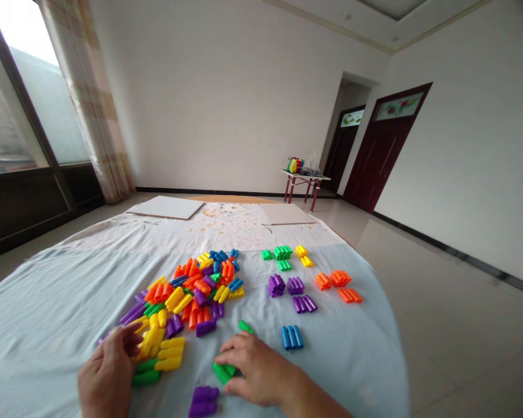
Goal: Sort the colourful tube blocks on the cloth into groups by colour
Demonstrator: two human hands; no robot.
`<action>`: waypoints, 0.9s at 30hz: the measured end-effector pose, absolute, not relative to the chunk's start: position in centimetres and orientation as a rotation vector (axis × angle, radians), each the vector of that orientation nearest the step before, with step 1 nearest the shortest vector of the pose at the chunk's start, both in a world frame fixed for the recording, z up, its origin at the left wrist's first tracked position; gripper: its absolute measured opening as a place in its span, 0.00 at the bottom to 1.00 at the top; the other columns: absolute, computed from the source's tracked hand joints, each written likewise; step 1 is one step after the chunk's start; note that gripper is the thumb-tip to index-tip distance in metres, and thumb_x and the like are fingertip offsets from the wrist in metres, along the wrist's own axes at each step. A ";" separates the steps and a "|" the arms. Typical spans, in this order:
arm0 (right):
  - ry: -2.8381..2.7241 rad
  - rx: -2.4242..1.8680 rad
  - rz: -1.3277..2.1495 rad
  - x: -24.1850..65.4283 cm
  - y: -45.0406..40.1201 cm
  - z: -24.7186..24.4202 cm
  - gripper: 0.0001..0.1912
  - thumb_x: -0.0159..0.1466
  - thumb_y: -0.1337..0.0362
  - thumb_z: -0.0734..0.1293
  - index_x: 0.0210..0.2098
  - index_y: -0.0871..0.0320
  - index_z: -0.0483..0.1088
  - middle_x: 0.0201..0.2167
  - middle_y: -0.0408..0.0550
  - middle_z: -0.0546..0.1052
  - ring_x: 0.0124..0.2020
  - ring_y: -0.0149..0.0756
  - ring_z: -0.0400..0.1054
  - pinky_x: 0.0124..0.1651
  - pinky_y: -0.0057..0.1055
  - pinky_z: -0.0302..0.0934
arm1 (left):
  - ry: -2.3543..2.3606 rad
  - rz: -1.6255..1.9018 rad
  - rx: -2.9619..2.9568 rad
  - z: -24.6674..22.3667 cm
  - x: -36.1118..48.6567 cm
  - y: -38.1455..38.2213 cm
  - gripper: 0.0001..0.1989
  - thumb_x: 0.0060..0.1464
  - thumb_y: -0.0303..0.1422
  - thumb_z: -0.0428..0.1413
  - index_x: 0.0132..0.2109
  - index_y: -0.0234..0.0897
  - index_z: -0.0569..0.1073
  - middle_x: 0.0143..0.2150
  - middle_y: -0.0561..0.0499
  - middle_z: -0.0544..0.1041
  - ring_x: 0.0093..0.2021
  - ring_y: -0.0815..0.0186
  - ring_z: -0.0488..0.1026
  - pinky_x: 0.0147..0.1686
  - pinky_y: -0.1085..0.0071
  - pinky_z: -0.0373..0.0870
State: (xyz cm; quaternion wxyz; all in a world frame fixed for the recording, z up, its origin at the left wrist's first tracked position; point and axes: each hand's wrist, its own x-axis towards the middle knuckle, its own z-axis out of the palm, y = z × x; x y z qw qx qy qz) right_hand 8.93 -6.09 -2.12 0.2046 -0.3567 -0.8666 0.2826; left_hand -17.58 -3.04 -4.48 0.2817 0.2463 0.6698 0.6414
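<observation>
A heap of coloured plastic tube blocks [192, 293] lies on a pale blue cloth [47, 313]. My left hand [107, 374] rests at the heap's near edge, fingertips touching yellow blocks [163, 354] and a green one [146, 377]. My right hand [255, 368] is closed around a green block [224, 371], with another green piece [245, 327] just beyond its fingers. A purple block [204, 400] lies between my hands, close to me. To the right sit small sorted groups: green [282, 253], yellow [304, 255], purple [287, 287], orange [337, 281] and blue [292, 337].
Two flat white boards [165, 207] [287, 215] lie at the far end of the cloth. A small red-legged table [303, 183] with bags stands by the back wall near dark doors [383, 148]. The cloth's right edge [387, 325] drops to a tiled floor.
</observation>
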 end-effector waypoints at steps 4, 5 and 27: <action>-2.165 -0.978 0.737 10.2 -4.9 -0.1 0.24 0.55 0.59 0.74 0.51 0.53 0.72 0.48 0.49 0.76 0.50 0.38 0.68 0.55 0.33 0.59 | 1.811 1.707 0.637 -4.4 -17.4 -2.8 0.22 0.47 0.49 0.51 0.37 0.36 0.76 0.29 0.52 0.73 0.28 0.68 0.67 0.24 0.75 0.64; -2.098 -0.988 0.679 11.0 -4.0 0.7 0.23 0.56 0.61 0.73 0.51 0.53 0.72 0.49 0.49 0.75 0.51 0.38 0.67 0.56 0.34 0.59 | 1.813 1.709 0.632 -4.5 -17.4 -2.8 0.22 0.47 0.49 0.51 0.37 0.36 0.77 0.29 0.53 0.73 0.28 0.68 0.68 0.25 0.75 0.65; -1.904 -1.989 0.096 22.5 17.4 -0.6 0.17 0.57 0.69 0.67 0.46 0.52 0.74 0.49 0.48 0.76 0.51 0.39 0.68 0.53 0.32 0.58 | 1.830 1.691 0.563 -5.2 -17.5 -2.8 0.28 0.41 0.58 0.52 0.33 0.37 0.76 0.28 0.51 0.74 0.29 0.65 0.67 0.21 0.74 0.63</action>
